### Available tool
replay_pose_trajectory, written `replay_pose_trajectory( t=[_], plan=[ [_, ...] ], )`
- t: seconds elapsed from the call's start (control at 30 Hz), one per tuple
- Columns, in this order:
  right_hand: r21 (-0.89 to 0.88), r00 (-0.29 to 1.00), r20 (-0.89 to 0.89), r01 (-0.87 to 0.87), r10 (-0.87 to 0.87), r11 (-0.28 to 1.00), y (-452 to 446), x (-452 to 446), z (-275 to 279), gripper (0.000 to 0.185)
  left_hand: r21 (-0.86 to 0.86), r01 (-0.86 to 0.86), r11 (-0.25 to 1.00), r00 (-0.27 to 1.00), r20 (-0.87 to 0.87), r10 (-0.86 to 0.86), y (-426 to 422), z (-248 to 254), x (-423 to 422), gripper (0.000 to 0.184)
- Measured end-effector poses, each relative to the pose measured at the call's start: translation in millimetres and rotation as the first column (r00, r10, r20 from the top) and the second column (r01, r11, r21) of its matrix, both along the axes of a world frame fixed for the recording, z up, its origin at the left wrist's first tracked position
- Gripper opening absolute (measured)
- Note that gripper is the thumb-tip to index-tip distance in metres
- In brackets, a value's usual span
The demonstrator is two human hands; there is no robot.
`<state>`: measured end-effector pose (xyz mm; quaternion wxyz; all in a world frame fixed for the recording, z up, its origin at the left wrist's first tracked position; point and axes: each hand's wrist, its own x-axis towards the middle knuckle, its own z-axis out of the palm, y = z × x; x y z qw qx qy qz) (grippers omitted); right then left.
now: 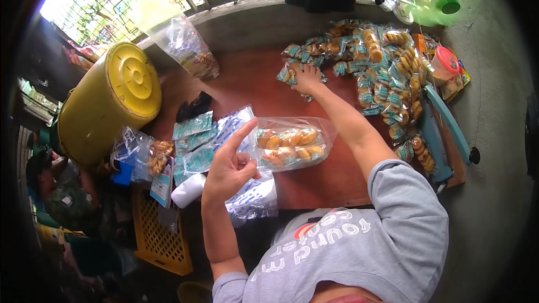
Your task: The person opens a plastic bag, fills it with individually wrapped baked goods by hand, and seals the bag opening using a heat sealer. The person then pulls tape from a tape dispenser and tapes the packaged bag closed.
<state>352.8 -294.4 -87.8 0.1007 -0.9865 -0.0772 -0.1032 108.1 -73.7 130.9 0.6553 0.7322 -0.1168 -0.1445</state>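
Right hand [306,77] reaches far, fingers spread fairly wide over a small clear-and-teal plastic packet of golden-brown biscuits [286,74] at the left edge of the pile; contact looks likely, but cannot tell if the fingers grip it. Left hand [229,168] is nearer and further left: index straight out, other fingers half bent, grip loose, nothing visible in it.

Just right of the left hand, a large clear plastic bag [289,123] lies on the reddish-brown tabletop [252,78], with rows of biscuit packets [289,139] inside. Just left of that hand, flat teal-printed wrappers [193,126]; near side, silvery film with blue marks [255,193] and a white roll [188,191].

Far right, a big heap of teal-labelled biscuit packets [382,87]; a long blue-grey metal device [448,120] sits at its near right. Far left, a yellow lidded drum [136,78].

Risks, my judgement: slick film could slip under spread fingertips, nudging neighbouring packets loose; a hard pinch could crack the biscuits. The limp bag could fold or spill if knocked, since no hand visibly steadies it. A low left-arm sweep could scatter the light wrappers. Packets beside the metal device could get caught if bumped.
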Motion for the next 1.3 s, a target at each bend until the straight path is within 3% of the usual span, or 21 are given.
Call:
replay_pose_trajectory(
  t=[0.1, 0.17, 0.3, 0.33, 0.37, 0.4, 0.43, 0.5, 0.53, 0.57, 0.63, 0.7, 0.73, 0.8, 0.83, 0.9, 0.93, 0.97, 1.07, 1.2, 1.3],
  plan=[
    [0.053, 0.978, -0.196, 0.081, -0.069, 0.995, -15.4, -17.4, 29.5, 0.086, -0.021, -0.008, 1.0, 1.0, 0.019, 0.008, -0.7, -4.5, 1.4, 0.066],
    [0.233, 0.907, -0.419, 0.154, -0.043, 0.96, -34.1, -41.4, 53.2, 0.087, -0.01, -0.005, 1.0, 0.999, 0.039, 0.006, 0.4, -5.7, 2.0, 0.066],
    [0.097, 0.912, -0.394, 0.163, -0.112, 0.982, -65.4, -87.0, 37.9, 0.075, -0.037, 0.024, 0.999, 0.998, 0.058, -0.022, -1.3, -6.9, 9.8, 0.066],
    [0.23, 0.928, -0.372, 0.116, -0.023, 0.966, -74.3, -88.1, 44.0, 0.072, -0.019, 0.03, 0.999, 0.999, 0.043, -0.029, -1.8, -4.9, 11.9, 0.066],
    [0.621, 0.892, -0.227, -0.177, 0.392, 0.763, -82.9, -81.4, 54.4, 0.07, -0.017, 0.036, 0.999, 0.999, 0.04, -0.035, -1.7, -4.8, 10.6, 0.066],
    [0.823, 0.975, 0.012, -0.136, 0.223, 0.552, -68.4, -117.8, 105.0, 0.064, -0.013, 0.04, 0.999, 0.998, 0.057, -0.039, -3.9, -4.5, 13.9, 0.067],
    [0.908, 0.927, 0.276, -0.338, 0.256, 0.246, -58.3, -131.0, 140.2, 0.06, -0.008, 0.044, 0.999, 0.997, 0.063, -0.044, -5.8, -4.2, 15.4, 0.067],
    [0.907, 0.903, 0.383, -0.407, 0.194, 0.107, -42.9, -168.5, 200.2, 0.061, 0.009, 0.061, 0.998, 0.997, 0.051, -0.061, -7.7, -1.6, 18.8, 0.067],
    [0.874, 0.918, 0.342, -0.389, 0.2, 0.291, -35.6, -188.8, 221.4, 0.062, 0.015, 0.078, 0.997, 0.996, 0.039, -0.079, -9.3, 0.6, 19.7, 0.068],
    [0.883, 0.855, 0.401, -0.456, 0.329, 0.11, -22.4, -194.4, 220.1, 0.066, 0.019, 0.097, 0.995, 0.995, 0.032, -0.098, -10.5, 2.3, 20.6, 0.068],
    [0.541, 0.56, 0.684, -0.82, 0.468, 0.19, 1.4, -198.5, 219.8, 0.079, 0.007, 0.09, 0.996, 0.996, 0.024, -0.09, -8.8, -2.6, 22.7, 0.064],
    [0.752, 0.548, 0.46, -0.659, 0.699, 0.023, 18.0, -192.3, 198.2, 0.08, 0.079, 0.121, 0.989, 0.993, -0.018, -0.12, -5.8, -2.6, 23.5, 0.057],
    [0.751, 0.549, 0.461, -0.66, 0.697, 0.023, 16.9, -190.5, 187.8, 0.08, 0.036, 0.103, 0.994, 0.995, -0.006, -0.102, -7.0, -1.3, 21.8, 0.053],
    [0.732, 0.61, 0.255, -0.628, 0.75, 0.263, 14.3, -189.1, 182.9, 0.074, 0.009, 0.111, 0.994, 0.994, 0.006, -0.111, -4.6, 0.8, 24.1, 0.053],
    [0.73, 0.607, 0.256, -0.632, 0.752, 0.261, 10.6, -189.9, 188.2, 0.074, -0.023, 0.12, 0.993, 0.993, 0.016, -0.12, -3.1, 1.2, 26.7, 0.053],
    [0.465, 0.721, 0.0, -0.613, 0.693, 0.639, 0.4, -194.0, 205.3, 0.065, -0.034, 0.117, 0.993, 0.993, -0.01, -0.118, -1.6, 1.0, 30.5, 0.055],
    [0.286, 0.707, -0.073, -0.661, 0.704, 0.694, -2.5, -194.1, 210.4, 0.061, -0.012, 0.131, 0.991, 0.991, -0.001, -0.131, -5.5, 4.5, 29.5, 0.057],
    [0.286, 0.707, -0.076, -0.66, 0.703, 0.694, -2.3, -195.0, 214.5, 0.061, 0.011, 0.145, 0.989, 0.989, 0.009, -0.145, -8.7, 7.9, 28.6, 0.059],
    [-0.031, 0.735, -0.415, -0.601, 0.536, 0.799, 5.1, -188.4, 220.9, 0.055, 0.1, 0.183, 0.978, 0.983, -0.023, -0.181, -14.6, 15.6, 28.4, 0.063],
    [-0.146, 0.787, -0.473, -0.513, 0.396, 0.846, 14.7, -185.2, 202.6, 0.064, 0.191, 0.194, 0.962, 0.98, 0.013, -0.2, -22.9, 14.7, 31.3, 0.064],
    [-0.092, 0.755, -0.355, -0.615, 0.551, 0.783, -0.2, -182.5, 199.0, 0.074, 0.208, 0.176, 0.962, 0.983, 0.014, -0.183, -8.1, 4.1, 39.1, 0.063]
  ],
)
